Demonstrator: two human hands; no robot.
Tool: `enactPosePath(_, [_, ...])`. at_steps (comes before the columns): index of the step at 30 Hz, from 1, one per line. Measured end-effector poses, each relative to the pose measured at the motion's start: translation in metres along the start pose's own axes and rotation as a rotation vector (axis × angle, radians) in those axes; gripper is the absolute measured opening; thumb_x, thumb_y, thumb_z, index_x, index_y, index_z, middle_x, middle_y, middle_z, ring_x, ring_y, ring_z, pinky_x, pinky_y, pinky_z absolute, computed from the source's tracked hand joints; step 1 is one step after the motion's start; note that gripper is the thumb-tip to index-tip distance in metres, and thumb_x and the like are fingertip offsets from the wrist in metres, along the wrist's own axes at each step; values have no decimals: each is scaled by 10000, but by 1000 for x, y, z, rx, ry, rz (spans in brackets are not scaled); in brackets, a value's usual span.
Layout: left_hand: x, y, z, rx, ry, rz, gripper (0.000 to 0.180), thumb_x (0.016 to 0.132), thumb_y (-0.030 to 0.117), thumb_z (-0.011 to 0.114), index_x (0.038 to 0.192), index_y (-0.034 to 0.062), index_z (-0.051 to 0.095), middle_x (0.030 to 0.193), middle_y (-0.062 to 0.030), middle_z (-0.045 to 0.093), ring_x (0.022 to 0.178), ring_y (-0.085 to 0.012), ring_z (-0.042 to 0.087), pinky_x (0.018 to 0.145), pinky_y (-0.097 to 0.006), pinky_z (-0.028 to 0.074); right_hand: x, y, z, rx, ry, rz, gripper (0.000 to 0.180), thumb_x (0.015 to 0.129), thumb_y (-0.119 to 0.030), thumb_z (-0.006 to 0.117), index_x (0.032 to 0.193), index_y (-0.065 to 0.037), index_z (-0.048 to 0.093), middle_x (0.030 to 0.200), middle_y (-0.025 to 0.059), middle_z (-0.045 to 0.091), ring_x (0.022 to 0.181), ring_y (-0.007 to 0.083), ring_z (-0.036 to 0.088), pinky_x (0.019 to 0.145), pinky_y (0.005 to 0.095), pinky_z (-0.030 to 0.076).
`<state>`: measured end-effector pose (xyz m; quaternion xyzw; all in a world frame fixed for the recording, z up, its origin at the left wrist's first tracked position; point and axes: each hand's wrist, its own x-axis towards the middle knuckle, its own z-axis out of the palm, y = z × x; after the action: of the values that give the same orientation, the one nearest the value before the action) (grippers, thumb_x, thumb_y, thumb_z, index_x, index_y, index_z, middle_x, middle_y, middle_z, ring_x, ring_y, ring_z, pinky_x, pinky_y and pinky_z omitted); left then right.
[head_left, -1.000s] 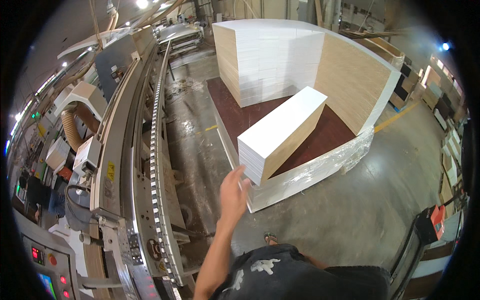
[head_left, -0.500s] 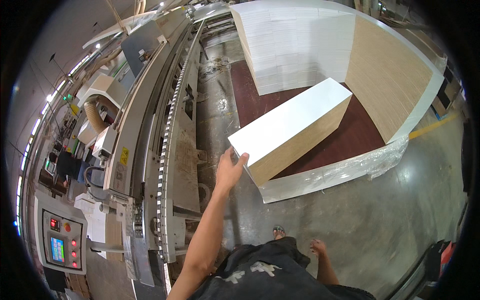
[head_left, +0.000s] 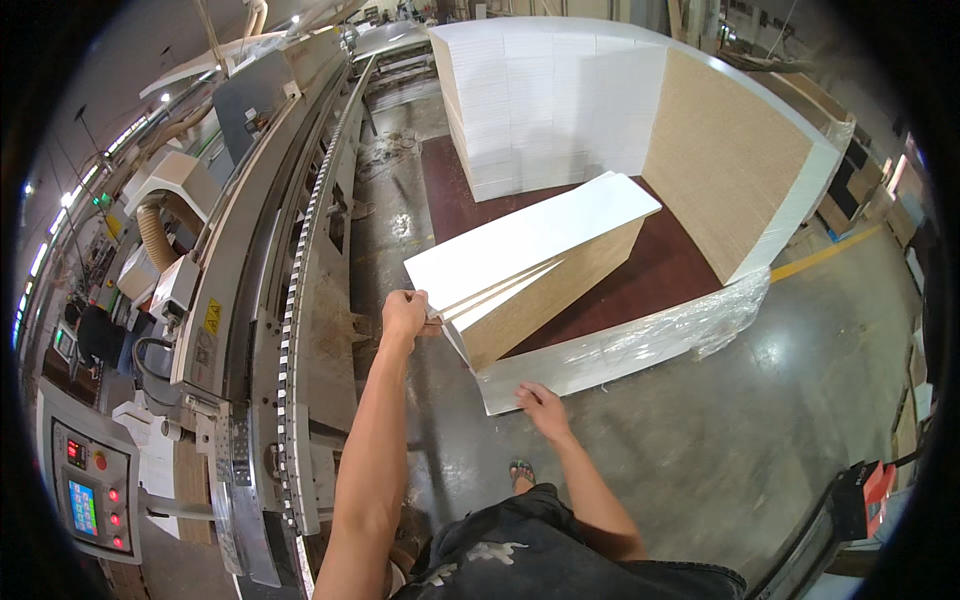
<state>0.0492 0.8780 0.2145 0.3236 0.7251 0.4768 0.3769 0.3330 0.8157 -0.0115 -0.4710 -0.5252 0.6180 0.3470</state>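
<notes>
A stack of white-faced boards with brown edges [head_left: 560, 292] rests on a dark red base sheet [head_left: 690, 245]. Its top white panels [head_left: 530, 230] are slid askew and fanned apart from those beneath, two or so thin brown edges showing. My left hand [head_left: 405, 315] pinches their near left corner, thumb on top and fingers at the edge. My right hand [head_left: 542, 408] holds nothing; its fingers are apart and slightly curled, just in front of the low white stack side [head_left: 600, 365], which has clear plastic wrap on it.
Tall stacks of white panels [head_left: 550, 110] and brown-edged boards [head_left: 735, 150] stand behind and to the right. Along my left runs a long machine [head_left: 270, 270] with a control panel [head_left: 90, 490]. A person [head_left: 100, 340] is at the far left. Concrete floor [head_left: 800, 380] lies to the right.
My left hand has shifted the top panels left and fanned them off the stack. My right hand has come up from beside my body toward the stack. The view has moved slightly right.
</notes>
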Motion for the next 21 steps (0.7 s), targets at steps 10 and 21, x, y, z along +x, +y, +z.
enactPosePath(10, [-129, -95, -174, -208, 44, -32, 257, 1045, 213, 620, 1051, -43, 596, 788, -73, 599, 662, -202, 706, 524, -360, 607, -49, -134, 95, 392, -148, 1, 513, 1053, -289, 624, 1465, 0, 521, 1311, 135, 685, 1060, 226, 703, 913, 357, 549])
enactPosePath(21, [-455, -279, -356, -615, 571, -84, 349, 912, 83, 777, 1221, 17, 631, 922, -3, 609, 816, -101, 614, 698, -280, 585, -105, -125, 291, 337, -316, 112, 280, 1029, -185, 577, 1237, 2, 572, 1081, 121, 686, 926, 241, 712, 799, 416, 609])
